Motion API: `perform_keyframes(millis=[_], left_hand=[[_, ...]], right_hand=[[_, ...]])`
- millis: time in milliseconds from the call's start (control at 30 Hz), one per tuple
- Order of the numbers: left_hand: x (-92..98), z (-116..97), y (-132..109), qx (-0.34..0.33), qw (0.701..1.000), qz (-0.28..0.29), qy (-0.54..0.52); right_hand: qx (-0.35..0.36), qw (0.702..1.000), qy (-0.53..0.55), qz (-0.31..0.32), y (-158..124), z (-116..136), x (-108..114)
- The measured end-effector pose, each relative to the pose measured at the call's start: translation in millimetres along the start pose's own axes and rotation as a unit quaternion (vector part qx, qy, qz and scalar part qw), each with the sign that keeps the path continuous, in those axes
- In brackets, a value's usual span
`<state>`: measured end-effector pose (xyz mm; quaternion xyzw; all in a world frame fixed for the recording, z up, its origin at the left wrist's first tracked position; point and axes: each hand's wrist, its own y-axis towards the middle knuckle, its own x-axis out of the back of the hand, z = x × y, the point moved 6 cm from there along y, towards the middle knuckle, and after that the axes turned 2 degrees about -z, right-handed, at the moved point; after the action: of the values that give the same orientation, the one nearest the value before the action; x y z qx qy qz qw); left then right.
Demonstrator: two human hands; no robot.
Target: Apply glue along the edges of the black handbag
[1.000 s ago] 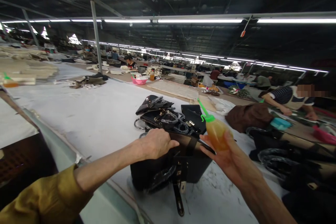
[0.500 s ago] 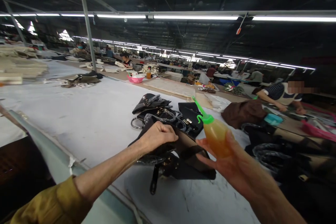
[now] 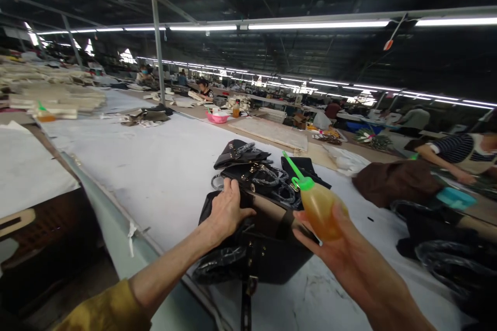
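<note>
My right hand [image 3: 349,253] is wrapped round a squeeze bottle [image 3: 320,209] of amber liquid. Its long green nozzle points up and left. Below and beside the bottle lies a black handbag [image 3: 272,261], opened to show a brown inside, with a strap hanging toward me. On the bag's left edge rests my left hand [image 3: 225,212], fingers stretched forward and thumb apart. Just beyond are several more black handbags [image 3: 244,152] with plastic-wrapped handles and gold-coloured fittings.
A white-covered table [image 3: 128,165] spreads under the bags. Brown cloth [image 3: 396,183] and more black bags [image 3: 446,248] lie at the right, where a person in a striped top [image 3: 458,150] works. A pink bowl [image 3: 218,117] and a metal post [image 3: 158,51] stand farther back.
My left hand has gone from closed to fingers spread on the bag's edge. The bag's near side has swung down toward me. My right hand still holds the bottle. The view has turned left.
</note>
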<state>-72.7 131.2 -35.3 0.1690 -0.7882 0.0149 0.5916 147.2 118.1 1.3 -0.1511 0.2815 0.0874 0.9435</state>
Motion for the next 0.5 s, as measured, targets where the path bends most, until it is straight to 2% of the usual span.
perform_keyframes(millis=[133, 333, 500], left_hand=[[-18.2, 8, 9, 0.003, 0.999, 0.048, 0.002], [-26.3, 12, 24, 0.03, 0.999, 0.035, -0.014], [-37.9, 15, 26, 0.051, 0.984, 0.027, -0.167]], right_hand=[[-0.01, 1.0, -0.003, -0.01, 0, -2, 4], [-0.01, 1.0, -0.02, -0.015, -4, -1, 3], [-0.011, 1.0, -0.011, -0.011, -8, -1, 4]])
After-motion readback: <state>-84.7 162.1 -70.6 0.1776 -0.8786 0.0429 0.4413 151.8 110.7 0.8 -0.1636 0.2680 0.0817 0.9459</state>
